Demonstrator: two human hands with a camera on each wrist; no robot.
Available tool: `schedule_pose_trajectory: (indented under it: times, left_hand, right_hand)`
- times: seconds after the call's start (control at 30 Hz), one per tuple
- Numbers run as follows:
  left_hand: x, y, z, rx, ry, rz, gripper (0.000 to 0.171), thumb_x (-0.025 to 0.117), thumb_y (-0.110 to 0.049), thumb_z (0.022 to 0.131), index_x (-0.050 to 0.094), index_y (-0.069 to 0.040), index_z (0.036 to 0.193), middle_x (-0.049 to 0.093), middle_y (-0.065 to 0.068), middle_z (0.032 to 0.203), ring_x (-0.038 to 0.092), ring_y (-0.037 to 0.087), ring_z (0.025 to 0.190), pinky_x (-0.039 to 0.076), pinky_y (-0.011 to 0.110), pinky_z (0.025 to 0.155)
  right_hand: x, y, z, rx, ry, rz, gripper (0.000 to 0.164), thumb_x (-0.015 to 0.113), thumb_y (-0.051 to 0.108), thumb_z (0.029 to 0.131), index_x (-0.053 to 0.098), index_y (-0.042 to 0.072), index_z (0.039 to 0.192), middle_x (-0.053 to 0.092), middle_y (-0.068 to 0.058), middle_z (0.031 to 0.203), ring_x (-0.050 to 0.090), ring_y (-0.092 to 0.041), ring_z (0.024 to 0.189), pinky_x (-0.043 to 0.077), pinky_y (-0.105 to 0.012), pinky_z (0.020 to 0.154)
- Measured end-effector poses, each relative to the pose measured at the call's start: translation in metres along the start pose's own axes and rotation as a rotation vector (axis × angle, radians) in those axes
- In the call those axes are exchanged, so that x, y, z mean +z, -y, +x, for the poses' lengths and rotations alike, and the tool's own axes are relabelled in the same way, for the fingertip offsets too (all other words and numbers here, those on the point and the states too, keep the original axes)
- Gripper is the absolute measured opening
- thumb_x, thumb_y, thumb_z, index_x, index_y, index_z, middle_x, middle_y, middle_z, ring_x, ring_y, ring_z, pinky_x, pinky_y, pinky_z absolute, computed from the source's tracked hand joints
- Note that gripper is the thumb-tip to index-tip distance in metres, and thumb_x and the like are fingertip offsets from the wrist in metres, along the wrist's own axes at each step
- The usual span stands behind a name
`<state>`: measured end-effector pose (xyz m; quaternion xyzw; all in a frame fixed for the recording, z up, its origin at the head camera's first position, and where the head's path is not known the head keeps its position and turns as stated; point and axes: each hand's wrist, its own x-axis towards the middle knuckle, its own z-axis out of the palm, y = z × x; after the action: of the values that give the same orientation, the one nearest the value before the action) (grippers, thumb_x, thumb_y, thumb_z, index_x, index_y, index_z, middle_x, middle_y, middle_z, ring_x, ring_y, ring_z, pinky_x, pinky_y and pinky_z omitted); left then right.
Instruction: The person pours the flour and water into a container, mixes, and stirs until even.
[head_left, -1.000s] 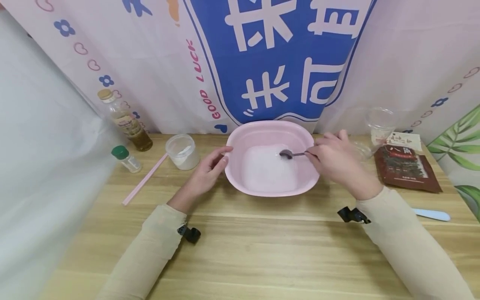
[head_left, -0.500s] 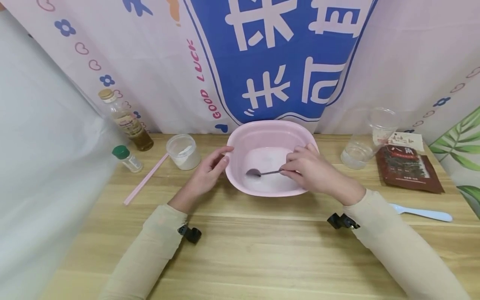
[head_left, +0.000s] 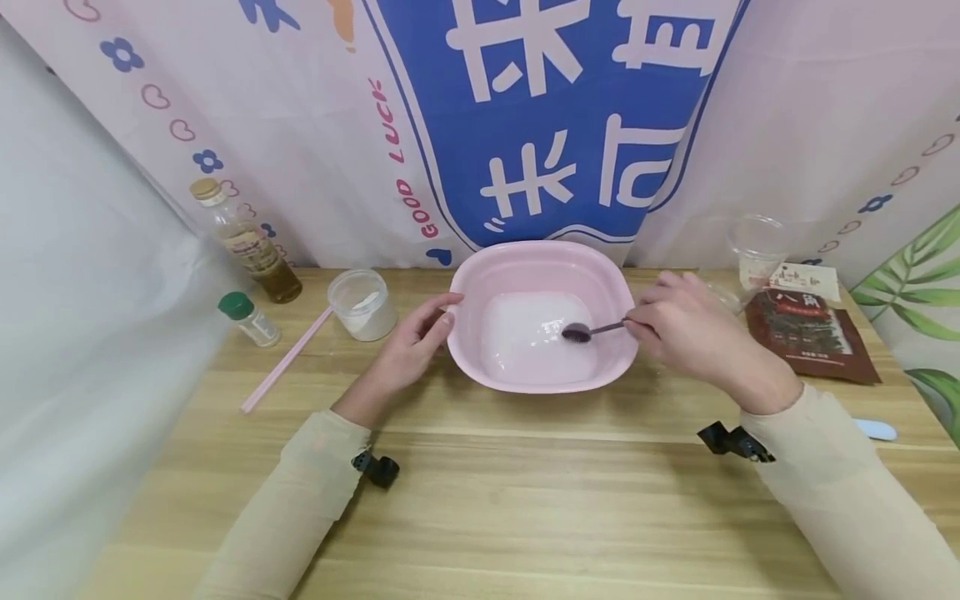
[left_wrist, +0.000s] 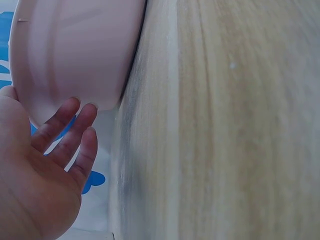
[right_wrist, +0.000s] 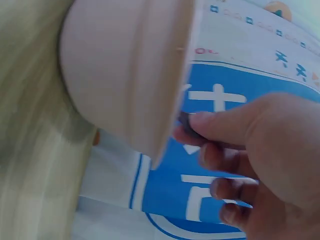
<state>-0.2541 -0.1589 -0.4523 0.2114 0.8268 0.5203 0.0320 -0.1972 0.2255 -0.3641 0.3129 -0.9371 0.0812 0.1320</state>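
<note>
A pink basin (head_left: 543, 387) with white, glossy contents stands at the back middle of the table. At its left side, my left hand (head_left: 408, 343) touches the rim; in the left wrist view its loosely extended fingers (left_wrist: 67, 125) lie against the outer wall. My right hand (head_left: 686, 333) pinches the handle of a dark spoon (head_left: 576, 333) over the basin's right rim, thumb on top in the right wrist view. The spoon's bowl is down at the white contents. The basin's wall hides the bowl in the right wrist view.
Left of the basin stand a clear tub (head_left: 363, 308) of white powder, an oil bottle (head_left: 251, 254) and a green-capped shaker (head_left: 251, 319), with pink chopsticks (head_left: 285, 362) nearby. On the right are a clear cup (head_left: 756, 242), a brown packet (head_left: 813, 333) and a light-blue handle (head_left: 876, 429).
The spoon swept left through the basin and then back to the right side with my right hand. My left hand stayed at the rim.
</note>
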Motion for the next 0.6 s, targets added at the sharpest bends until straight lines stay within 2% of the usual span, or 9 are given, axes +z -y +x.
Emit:
schedule_pose_trajectory:
  times: [0.13, 0.27, 0.37, 0.47, 0.6]
  left_hand:
    - [0.000, -0.001, 0.000, 0.004, 0.002, 0.004, 0.040, 0.050, -0.019, 0.115, 0.057, -0.010, 0.153, 0.072, 0.021, 0.105, 0.064, 0.027, 0.090, 0.057, 0.043, 0.082]
    - [0.000, -0.001, 0.001, 0.004, 0.004, 0.002, 0.040, 0.050, -0.020, 0.116, 0.056, -0.010, 0.154, 0.071, 0.020, 0.104, 0.064, 0.037, 0.092, 0.055, 0.038, 0.081]
    - [0.000, 0.000, 0.000, 0.001, 0.000, 0.003, 0.040, 0.049, -0.020, 0.116, 0.057, -0.011, 0.153, 0.070, 0.020, 0.102, 0.063, 0.042, 0.093, 0.054, 0.036, 0.080]
    - [-0.001, 0.000, 0.000, 0.002, 0.000, 0.003, 0.039, 0.049, -0.020, 0.116, 0.056, -0.010, 0.153, 0.070, 0.020, 0.102, 0.063, 0.039, 0.092, 0.054, 0.037, 0.081]
    - [-0.002, 0.001, 0.000, 0.009, 0.008, 0.001, 0.040, 0.049, -0.019, 0.116, 0.056, -0.009, 0.154, 0.071, 0.021, 0.103, 0.064, 0.037, 0.092, 0.055, 0.040, 0.082]
  right_hand:
    - [0.010, 0.000, 0.006, 0.043, -0.055, -0.011, 0.010, 0.076, 0.008, 0.096, 0.085, 0.007, 0.100, 0.080, -0.012, 0.098, 0.060, -0.035, 0.092, 0.044, -0.048, 0.081]
    - [0.021, 0.004, 0.017, 0.107, -0.082, 0.022, 0.010, 0.079, 0.011, 0.097, 0.086, 0.005, 0.101, 0.081, -0.013, 0.094, 0.062, -0.035, 0.090, 0.043, -0.046, 0.081]
    - [0.028, 0.009, 0.027, 0.157, -0.040, 0.069, 0.013, 0.079, 0.015, 0.098, 0.086, 0.006, 0.103, 0.081, -0.011, 0.092, 0.064, -0.034, 0.092, 0.044, -0.047, 0.085]
    - [0.035, 0.013, 0.036, 0.179, 0.018, 0.167, 0.015, 0.077, 0.017, 0.100, 0.086, 0.007, 0.107, 0.083, -0.010, 0.097, 0.068, -0.032, 0.099, 0.043, -0.049, 0.090]
    - [0.041, 0.018, 0.042, 0.138, 0.045, 0.290, 0.013, 0.077, 0.015, 0.101, 0.086, 0.009, 0.106, 0.083, -0.007, 0.096, 0.070, -0.027, 0.093, 0.046, -0.048, 0.093]
